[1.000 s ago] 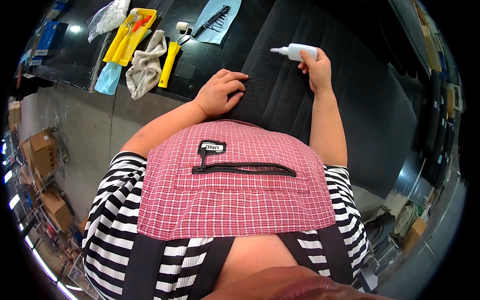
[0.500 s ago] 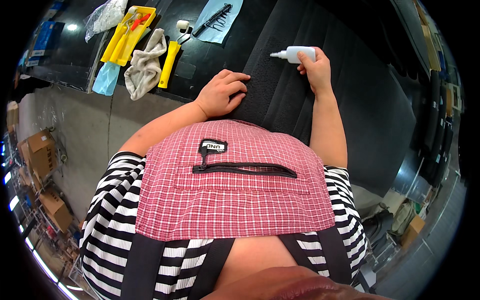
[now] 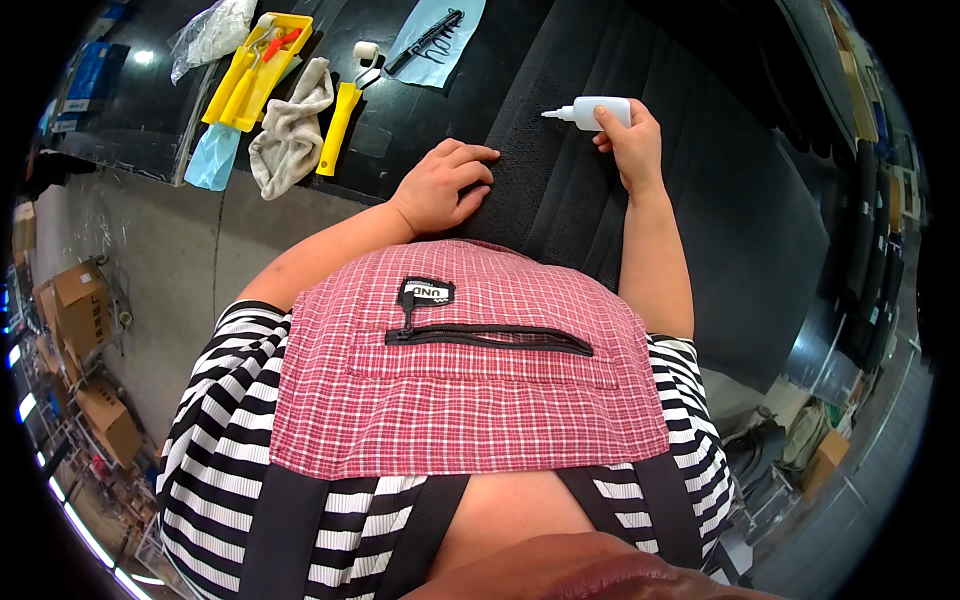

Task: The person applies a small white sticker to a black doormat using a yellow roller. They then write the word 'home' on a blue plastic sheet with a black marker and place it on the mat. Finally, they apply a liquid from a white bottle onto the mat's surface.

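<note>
In my right hand (image 3: 632, 145) is a white squeeze bottle (image 3: 597, 114), its thin nozzle pointing left over a strip of black textured material (image 3: 535, 150). Thumb and fingers close round the bottle's right end. My left hand (image 3: 445, 187) lies on the left edge of that material with its fingers stretched and slightly bent, holding nothing. The black material runs from my body toward the far side, with long seams or folds along it. Whether the nozzle tip touches the surface I cannot tell.
Left of my left hand lie a yellow-handled roller (image 3: 340, 130), a crumpled beige cloth (image 3: 290, 130) and a yellow tray (image 3: 262, 70) with tools. Black tools rest on a light blue sheet (image 3: 455, 40). Cardboard boxes (image 3: 80, 300) stand beyond the floor at left.
The bottle's nozzle has dipped very slightly toward me. My left hand and the things on the table look unmoved.
</note>
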### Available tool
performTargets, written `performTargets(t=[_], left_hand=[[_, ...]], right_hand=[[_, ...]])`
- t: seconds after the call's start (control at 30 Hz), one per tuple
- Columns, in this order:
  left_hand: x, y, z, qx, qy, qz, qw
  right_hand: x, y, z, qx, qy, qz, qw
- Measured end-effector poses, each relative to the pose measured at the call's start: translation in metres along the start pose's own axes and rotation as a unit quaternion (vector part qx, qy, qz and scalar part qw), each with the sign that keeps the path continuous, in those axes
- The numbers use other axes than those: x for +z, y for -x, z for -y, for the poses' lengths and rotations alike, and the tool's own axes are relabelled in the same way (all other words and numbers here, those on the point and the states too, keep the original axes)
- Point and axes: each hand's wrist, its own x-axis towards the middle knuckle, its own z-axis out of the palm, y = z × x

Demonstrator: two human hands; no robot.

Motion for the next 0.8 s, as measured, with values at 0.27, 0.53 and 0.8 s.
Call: performTargets(t=[0.27,0.53,0.8], left_hand=[[0.001,0.001,0.003,0.004,0.004,-0.007,1.000],[0.001,0.003,0.006,0.004,0.011,-0.006,1.000],[0.001,0.007,0.007,0.004,0.025,0.000,1.000]], right_hand=[[0.027,0.014,0.007,-0.203,0.240,-0.079,0.946],[0.026,0.018,0.010,-0.223,0.215,-0.075,0.948],[0.036,0.033,0.017,-0.243,0.172,-0.101,0.949]])
